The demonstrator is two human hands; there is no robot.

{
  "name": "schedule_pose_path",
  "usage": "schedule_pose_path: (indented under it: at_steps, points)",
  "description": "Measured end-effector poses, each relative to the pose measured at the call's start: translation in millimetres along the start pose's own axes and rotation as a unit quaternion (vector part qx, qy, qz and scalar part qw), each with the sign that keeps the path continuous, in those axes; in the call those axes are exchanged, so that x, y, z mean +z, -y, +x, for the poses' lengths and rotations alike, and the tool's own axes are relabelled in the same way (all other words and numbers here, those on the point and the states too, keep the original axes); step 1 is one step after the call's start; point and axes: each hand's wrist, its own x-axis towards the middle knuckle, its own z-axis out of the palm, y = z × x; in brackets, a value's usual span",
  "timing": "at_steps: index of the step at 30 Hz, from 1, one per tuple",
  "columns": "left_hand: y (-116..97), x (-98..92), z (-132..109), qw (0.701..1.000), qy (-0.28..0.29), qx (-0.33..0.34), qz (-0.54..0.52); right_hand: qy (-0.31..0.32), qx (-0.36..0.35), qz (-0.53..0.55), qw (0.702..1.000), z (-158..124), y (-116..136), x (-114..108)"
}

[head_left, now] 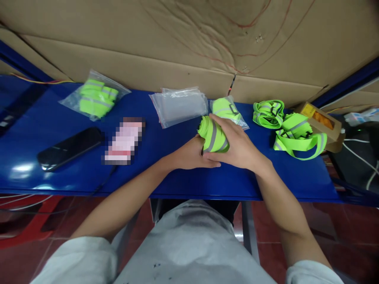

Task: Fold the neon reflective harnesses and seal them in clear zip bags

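Note:
Between my hands is a folded reflective strap (pixel 213 135), bright yellow-green with grey stripes, held above the blue table. My right hand (pixel 237 144) wraps over its right side, thumb low and fingers at the top. From the left and below, my left hand (pixel 194 154) closes on the same bundle; some of its fingers are hidden behind the strap. Just behind lies a clear bag with another green strap (pixel 226 108) and a black buckle. A stack of clear plastic bags (pixel 183 106) lies to the left of that.
Loose green straps (pixel 268 113) lie at the right by an open cardboard box (pixel 321 122). Leftward are a bagged green strap (pixel 97 98), a pixelated phone-shaped item (pixel 124 142) and a black elongated case (pixel 69 149). A cardboard-covered wall (pixel 118 51) borders the blue table (pixel 177 185).

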Motion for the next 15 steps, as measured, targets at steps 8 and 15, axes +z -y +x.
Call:
schedule_pose_path:
  at_steps: [8,15]
  points:
    - [-4.5,-6.2,2.5,0.946,0.073,-0.158,-0.273,-0.119,0.121,0.201,0.965,8.0,-0.8,4.9]
    - [2.5,-16.0,7.0,0.974,0.075,-0.171,-0.124,-0.087,0.237,0.458,0.852,10.5,-7.7,0.5]
